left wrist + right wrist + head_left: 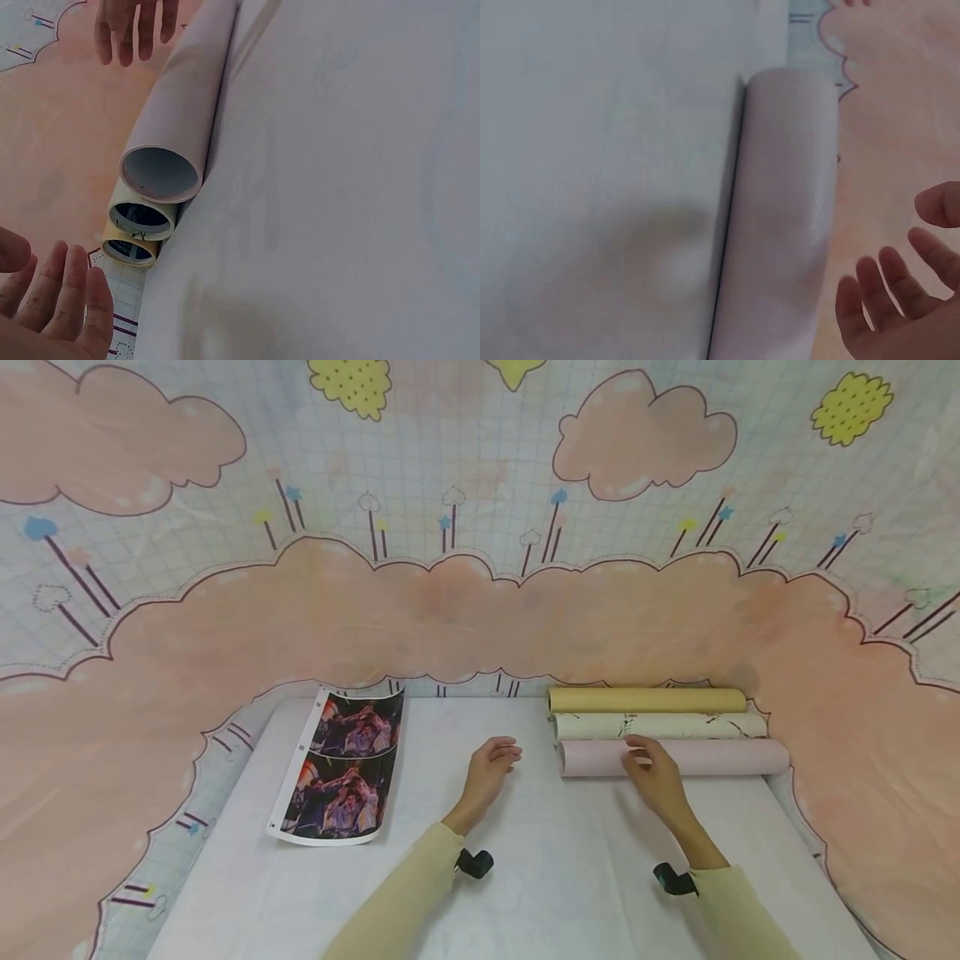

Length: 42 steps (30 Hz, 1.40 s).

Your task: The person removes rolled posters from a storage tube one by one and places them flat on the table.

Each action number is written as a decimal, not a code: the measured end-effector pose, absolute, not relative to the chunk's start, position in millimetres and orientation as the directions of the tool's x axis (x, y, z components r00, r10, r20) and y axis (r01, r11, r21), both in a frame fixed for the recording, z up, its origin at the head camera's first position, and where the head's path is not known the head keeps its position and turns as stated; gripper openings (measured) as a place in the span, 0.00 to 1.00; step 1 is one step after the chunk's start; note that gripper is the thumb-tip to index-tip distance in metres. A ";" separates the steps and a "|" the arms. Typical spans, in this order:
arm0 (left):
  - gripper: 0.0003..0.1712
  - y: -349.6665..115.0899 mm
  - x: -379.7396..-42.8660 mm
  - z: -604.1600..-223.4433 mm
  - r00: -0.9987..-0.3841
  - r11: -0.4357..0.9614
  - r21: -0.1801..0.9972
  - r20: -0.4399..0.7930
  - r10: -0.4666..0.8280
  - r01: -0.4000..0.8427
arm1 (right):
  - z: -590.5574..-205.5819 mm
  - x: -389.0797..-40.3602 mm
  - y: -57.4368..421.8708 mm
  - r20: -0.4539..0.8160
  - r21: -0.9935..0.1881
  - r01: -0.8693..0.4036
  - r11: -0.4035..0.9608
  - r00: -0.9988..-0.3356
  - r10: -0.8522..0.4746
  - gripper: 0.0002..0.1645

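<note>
My left hand (486, 781) hangs over the middle of the white table, its fingers loosely bent and holding nothing. To its right, my right hand (660, 785) overlaps the pale pink roll (712, 757) in the head view; its fingers are relaxed with nothing between them. Behind the pink roll lie a cream roll with a dark branch pattern (697, 725) and a yellow roll (648, 699), side by side. The left wrist view shows the hollow ends of the pink roll (180, 112) and the other two.
On the table's left side lies a white-edged sheet with two printed pictures (341, 793), slightly curled. A cloth with pink clouds (465, 618) hangs behind and around the white table (540, 893). Small black cameras (475, 863) are strapped at both wrists.
</note>
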State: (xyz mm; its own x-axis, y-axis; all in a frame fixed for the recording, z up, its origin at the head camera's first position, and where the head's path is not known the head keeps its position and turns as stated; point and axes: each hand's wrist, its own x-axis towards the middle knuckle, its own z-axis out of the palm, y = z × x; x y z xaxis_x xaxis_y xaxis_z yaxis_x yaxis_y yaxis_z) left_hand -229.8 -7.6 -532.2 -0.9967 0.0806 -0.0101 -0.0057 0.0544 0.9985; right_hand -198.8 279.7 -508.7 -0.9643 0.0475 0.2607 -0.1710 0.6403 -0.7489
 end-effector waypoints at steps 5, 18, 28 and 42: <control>0.17 8.4 -244.9 -531.6 -0.997 0.069 0.997 -0.023 0.076 -0.018 | -508.3 -214.0 284.9 0.307 -0.691 -0.200 0.695 -0.951 0.031 0.22; 0.24 48.8 -272.6 -531.9 -0.975 0.115 0.983 -0.161 0.154 -0.144 | -507.7 -242.5 282.1 0.278 -0.552 -0.246 0.797 -0.955 -0.103 0.27; 0.28 70.1 -285.7 -528.8 -0.956 0.193 0.960 -0.237 0.175 -0.202 | -513.8 -255.6 278.3 0.334 -0.460 -0.285 0.841 -0.933 -0.134 0.28; 0.28 83.9 -284.7 -525.8 -0.947 0.134 0.963 -0.256 0.191 -0.233 | -521.8 -259.4 280.4 0.365 -0.472 -0.310 0.825 -0.921 -0.138 0.29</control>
